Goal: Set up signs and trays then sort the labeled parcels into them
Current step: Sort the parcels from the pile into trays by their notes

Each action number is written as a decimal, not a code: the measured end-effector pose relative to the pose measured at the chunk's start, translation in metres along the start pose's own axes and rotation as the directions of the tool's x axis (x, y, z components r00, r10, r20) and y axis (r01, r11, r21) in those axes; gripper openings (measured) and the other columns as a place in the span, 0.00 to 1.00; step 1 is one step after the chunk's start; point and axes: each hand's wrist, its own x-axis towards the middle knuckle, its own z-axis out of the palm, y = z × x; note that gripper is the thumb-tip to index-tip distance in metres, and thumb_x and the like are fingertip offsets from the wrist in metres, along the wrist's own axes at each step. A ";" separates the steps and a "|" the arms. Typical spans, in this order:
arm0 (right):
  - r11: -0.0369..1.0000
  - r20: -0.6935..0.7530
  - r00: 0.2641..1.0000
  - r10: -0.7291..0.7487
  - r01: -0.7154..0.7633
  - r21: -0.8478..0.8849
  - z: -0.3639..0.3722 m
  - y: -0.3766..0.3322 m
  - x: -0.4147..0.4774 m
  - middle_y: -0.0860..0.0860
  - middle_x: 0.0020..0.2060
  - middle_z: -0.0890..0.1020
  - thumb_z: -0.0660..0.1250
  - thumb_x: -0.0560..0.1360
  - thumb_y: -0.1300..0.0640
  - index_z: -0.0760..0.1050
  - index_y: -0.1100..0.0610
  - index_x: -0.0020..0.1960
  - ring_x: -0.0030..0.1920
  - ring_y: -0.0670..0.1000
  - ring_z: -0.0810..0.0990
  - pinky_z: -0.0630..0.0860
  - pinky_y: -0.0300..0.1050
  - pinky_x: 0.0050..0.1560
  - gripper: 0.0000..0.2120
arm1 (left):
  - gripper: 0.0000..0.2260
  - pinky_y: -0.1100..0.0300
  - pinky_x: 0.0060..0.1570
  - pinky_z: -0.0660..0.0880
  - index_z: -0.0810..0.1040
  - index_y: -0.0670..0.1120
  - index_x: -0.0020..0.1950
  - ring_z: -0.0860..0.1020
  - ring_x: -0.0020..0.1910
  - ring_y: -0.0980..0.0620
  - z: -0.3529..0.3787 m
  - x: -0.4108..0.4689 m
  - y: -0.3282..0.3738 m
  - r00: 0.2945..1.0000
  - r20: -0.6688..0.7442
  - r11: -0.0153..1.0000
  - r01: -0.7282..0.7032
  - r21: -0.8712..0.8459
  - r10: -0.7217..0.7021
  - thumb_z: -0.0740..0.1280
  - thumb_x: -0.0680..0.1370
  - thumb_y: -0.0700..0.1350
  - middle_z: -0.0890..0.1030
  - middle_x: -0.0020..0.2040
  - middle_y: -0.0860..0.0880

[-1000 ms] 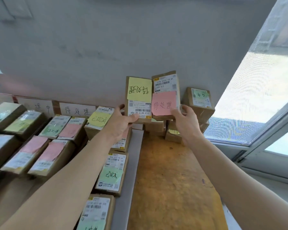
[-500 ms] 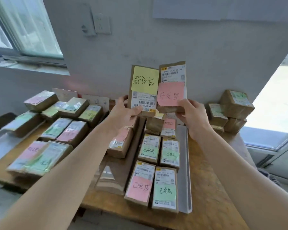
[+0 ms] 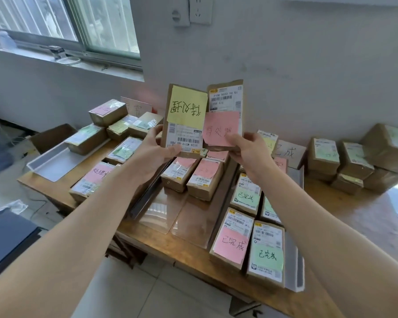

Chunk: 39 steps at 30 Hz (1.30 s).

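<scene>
Parcels first: 2 of them are held up over the bench [image 3: 161, 244], side by side and touching, labels facing the camera. The left hand [image 3: 153, 152] grips the yellow-note parcel [image 3: 185, 120] by its bottom edge, with the thumb curled onto the front, and its note reads upside down. The right hand [image 3: 248, 152] pinches the pink-note parcel [image 3: 225, 115] at its lower corner, thumb on the note. So both hands are clamped, 1 parcel each.

Below them, 3 trays run front to back. The grey tray [image 3: 53, 161] on the left has brown parcels bunched toward its far end, with more stacked behind. The middle tray [image 3: 170, 214] looks clear and holds 2 pink-noted boxes [image 3: 179, 175] side by side at the back. The right tray [image 3: 296, 260] is packed with parcels in 2 rows — the nearest pair [image 3: 232, 244] wear a pink note and a green one. A card sign [image 3: 290, 153] stands behind it. Off to the right, a loose stack [image 3: 354, 161] of boxes sits on the bench.
</scene>
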 end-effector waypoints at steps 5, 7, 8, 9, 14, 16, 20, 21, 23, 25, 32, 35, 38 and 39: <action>1.000 0.009 1.000 0.026 -0.025 -0.014 0.019 0.010 -0.004 0.55 0.55 0.79 0.72 0.72 0.60 0.65 0.59 0.65 0.51 0.52 0.81 0.78 0.45 0.52 0.26 | 0.30 0.56 0.52 0.79 0.62 0.50 0.67 0.79 0.54 0.48 -0.029 0.000 -0.010 1.000 -0.002 1.000 -0.001 -0.010 0.001 0.69 0.71 0.30 0.75 0.58 0.43; 1.000 -0.006 1.000 0.014 -0.014 -0.017 0.026 0.015 -0.009 0.55 0.55 0.79 0.72 0.72 0.60 0.65 0.59 0.65 0.51 0.52 0.81 0.78 0.44 0.50 0.25 | 0.30 0.55 0.53 0.78 0.63 0.51 0.66 0.79 0.56 0.46 -0.041 0.001 -0.015 1.000 0.028 1.000 0.002 -0.014 -0.001 0.70 0.71 0.30 0.75 0.60 0.42; 1.000 -0.024 1.000 0.008 -0.009 -0.015 0.030 0.017 -0.012 0.56 0.55 0.79 0.71 0.72 0.60 0.65 0.60 0.65 0.52 0.52 0.81 0.78 0.44 0.51 0.25 | 0.30 0.54 0.54 0.78 0.63 0.51 0.66 0.78 0.57 0.46 -0.048 0.000 -0.016 0.999 0.048 1.000 0.003 -0.009 -0.002 0.70 0.71 0.31 0.75 0.60 0.42; 1.000 -0.044 0.999 0.005 -0.005 -0.011 0.034 0.021 -0.017 0.56 0.56 0.79 0.71 0.72 0.60 0.65 0.60 0.65 0.52 0.52 0.81 0.78 0.45 0.52 0.25 | 0.30 0.54 0.54 0.78 0.63 0.51 0.65 0.78 0.57 0.46 -0.054 -0.001 -0.018 0.998 0.070 1.000 0.007 -0.005 -0.007 0.70 0.71 0.31 0.75 0.60 0.43; 0.999 -0.182 0.983 0.032 -0.026 0.036 0.062 0.052 -0.048 0.54 0.54 0.79 0.70 0.74 0.60 0.65 0.60 0.64 0.49 0.48 0.81 0.78 0.40 0.46 0.22 | 0.29 0.55 0.53 0.78 0.64 0.49 0.67 0.80 0.54 0.47 -0.099 -0.010 -0.027 0.986 0.155 0.998 0.053 0.039 -0.059 0.70 0.71 0.32 0.77 0.57 0.44; 0.997 -0.225 0.972 0.072 -0.063 0.046 0.072 0.069 -0.060 0.55 0.55 0.79 0.70 0.74 0.59 0.65 0.61 0.64 0.49 0.48 0.80 0.76 0.39 0.43 0.22 | 0.27 0.56 0.51 0.79 0.64 0.48 0.67 0.80 0.53 0.48 -0.117 -0.014 -0.034 0.977 0.182 0.994 0.100 0.049 -0.107 0.69 0.72 0.31 0.78 0.56 0.44; 0.978 -0.321 0.927 0.194 -0.208 -0.010 0.084 0.113 -0.081 0.54 0.56 0.79 0.71 0.72 0.52 0.66 0.58 0.65 0.55 0.52 0.78 0.78 0.49 0.52 0.26 | 0.27 0.50 0.58 0.76 0.63 0.46 0.68 0.79 0.55 0.46 -0.134 -0.020 -0.062 0.939 0.200 0.956 0.250 0.154 -0.278 0.69 0.73 0.33 0.79 0.56 0.44; 0.965 -0.342 0.911 0.230 -0.259 -0.039 0.087 0.123 -0.087 0.54 0.56 0.78 0.72 0.70 0.49 0.66 0.57 0.65 0.56 0.53 0.77 0.76 0.53 0.56 0.29 | 0.27 0.49 0.58 0.75 0.63 0.45 0.68 0.79 0.55 0.46 -0.135 -0.021 -0.072 0.929 0.196 0.942 0.280 0.185 -0.315 0.69 0.73 0.33 0.79 0.56 0.44; 0.938 -0.355 0.886 0.297 -0.341 -0.067 0.090 0.143 -0.096 0.54 0.57 0.78 0.72 0.67 0.45 0.67 0.57 0.66 0.57 0.55 0.76 0.74 0.58 0.60 0.32 | 0.28 0.52 0.53 0.77 0.62 0.45 0.69 0.79 0.53 0.47 -0.133 -0.023 -0.092 0.903 0.196 0.911 0.332 0.244 -0.382 0.70 0.73 0.35 0.79 0.55 0.45; 0.918 -0.350 0.867 0.353 -0.393 -0.048 0.090 0.158 -0.101 0.55 0.58 0.78 0.71 0.70 0.47 0.67 0.58 0.66 0.57 0.55 0.76 0.74 0.58 0.60 0.29 | 0.29 0.57 0.45 0.77 0.61 0.44 0.70 0.79 0.51 0.49 -0.130 -0.023 -0.109 0.877 0.180 0.874 0.383 0.298 -0.446 0.70 0.74 0.37 0.78 0.57 0.45; 0.860 -0.341 0.796 0.499 -0.503 0.084 0.094 0.187 -0.096 0.56 0.61 0.76 0.67 0.76 0.55 0.65 0.60 0.66 0.62 0.54 0.73 0.75 0.54 0.62 0.22 | 0.31 0.50 0.56 0.75 0.57 0.43 0.73 0.76 0.54 0.47 -0.119 -0.018 -0.146 0.840 0.086 0.800 0.471 0.371 -0.535 0.70 0.75 0.39 0.75 0.61 0.44; 0.846 -0.328 0.790 0.518 -0.529 0.063 0.093 0.191 -0.088 0.55 0.61 0.75 0.66 0.77 0.55 0.67 0.60 0.62 0.63 0.54 0.73 0.74 0.54 0.62 0.17 | 0.30 0.51 0.55 0.75 0.58 0.44 0.72 0.75 0.55 0.47 -0.112 -0.016 -0.154 0.844 0.050 0.789 0.476 0.389 -0.534 0.69 0.75 0.39 0.75 0.61 0.44; 0.834 -0.316 0.786 0.531 -0.550 0.033 0.089 0.197 -0.081 0.55 0.62 0.74 0.64 0.78 0.55 0.66 0.60 0.63 0.63 0.54 0.72 0.75 0.53 0.60 0.16 | 0.29 0.51 0.55 0.74 0.58 0.44 0.71 0.75 0.56 0.47 -0.107 -0.012 -0.163 0.845 -0.004 0.770 0.489 0.410 -0.534 0.70 0.75 0.40 0.74 0.62 0.43; 0.831 -0.310 0.786 0.535 -0.557 0.022 0.087 0.199 -0.078 0.55 0.63 0.74 0.63 0.78 0.54 0.66 0.60 0.64 0.63 0.54 0.72 0.76 0.52 0.59 0.17 | 0.29 0.51 0.55 0.74 0.58 0.44 0.71 0.74 0.55 0.47 -0.104 -0.011 -0.164 0.842 -0.021 0.765 0.500 0.406 -0.539 0.70 0.75 0.40 0.74 0.62 0.43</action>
